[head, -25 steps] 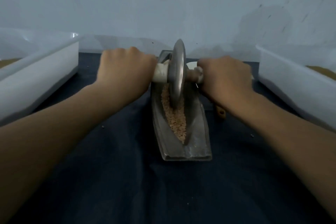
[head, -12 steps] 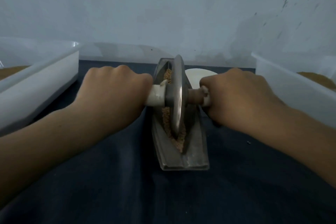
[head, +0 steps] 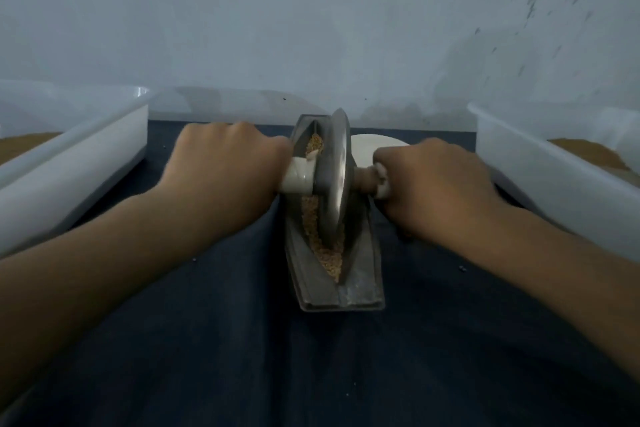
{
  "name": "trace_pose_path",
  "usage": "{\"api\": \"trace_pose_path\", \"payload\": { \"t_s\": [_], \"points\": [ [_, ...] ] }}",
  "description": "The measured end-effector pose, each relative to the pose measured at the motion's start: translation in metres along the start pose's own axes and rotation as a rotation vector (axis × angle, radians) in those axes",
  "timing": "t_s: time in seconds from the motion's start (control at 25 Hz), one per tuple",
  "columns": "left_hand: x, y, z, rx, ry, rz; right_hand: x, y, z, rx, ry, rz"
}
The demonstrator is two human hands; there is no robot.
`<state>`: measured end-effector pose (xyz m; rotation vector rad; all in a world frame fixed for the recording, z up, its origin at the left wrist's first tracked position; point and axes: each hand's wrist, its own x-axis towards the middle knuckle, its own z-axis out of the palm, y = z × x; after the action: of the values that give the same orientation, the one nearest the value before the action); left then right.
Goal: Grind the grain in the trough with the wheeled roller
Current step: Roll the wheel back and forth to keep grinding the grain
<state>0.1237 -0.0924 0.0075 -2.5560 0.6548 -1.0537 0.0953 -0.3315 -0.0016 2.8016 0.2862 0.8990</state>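
With our left hand (head: 225,170) and right hand (head: 440,191) each curled round an end of the wheeled roller (head: 336,177), set mid-trough (head: 360,291) toward the table's (head: 242,340) far edge, the grain (head: 323,255) looks mostly whole, so we judge most of the grinding remains.

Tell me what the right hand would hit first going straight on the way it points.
Probably the white disc behind the trough; the right hand points forward and inward, though depth is unclear.
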Motion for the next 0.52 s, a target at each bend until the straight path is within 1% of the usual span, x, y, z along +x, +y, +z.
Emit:
{"api": "trace_pose_path", "payload": {
  "t_s": [0.08, 0.12, 0.2, 0.24, 0.28, 0.36, 0.44, 0.52],
  "points": [
    [-0.016, -0.007, -0.012, -0.039, 0.021, 0.019, -0.016, 0.002, -0.014, 0.030, 0.065, -0.057],
    [-0.016, -0.008, -0.011, -0.025, -0.005, 0.024, -0.014, 0.003, -0.016, 0.020, 0.049, -0.056],
    [-0.006, -0.003, 0.000, 0.026, -0.096, -0.009, 0.000, -0.001, -0.002, -0.051, -0.050, 0.016],
    [0.004, 0.000, 0.010, 0.054, -0.098, -0.038, 0.013, -0.004, 0.010, -0.047, -0.069, 0.074],
    [0.016, 0.002, 0.023, 0.066, -0.067, -0.066, 0.028, -0.005, 0.022, -0.024, -0.068, 0.128],
    [0.042, 0.004, 0.038, 0.048, -0.050, -0.117, 0.055, -0.006, 0.037, 0.042, -0.076, 0.189],
    [0.053, 0.004, 0.043, 0.032, -0.060, -0.112, 0.063, -0.006, 0.038, 0.061, -0.106, 0.190],
    [0.044, 0.002, 0.036, 0.043, -0.050, -0.078, 0.052, -0.003, 0.030, 0.083, -0.147, 0.162]
  ]
}}
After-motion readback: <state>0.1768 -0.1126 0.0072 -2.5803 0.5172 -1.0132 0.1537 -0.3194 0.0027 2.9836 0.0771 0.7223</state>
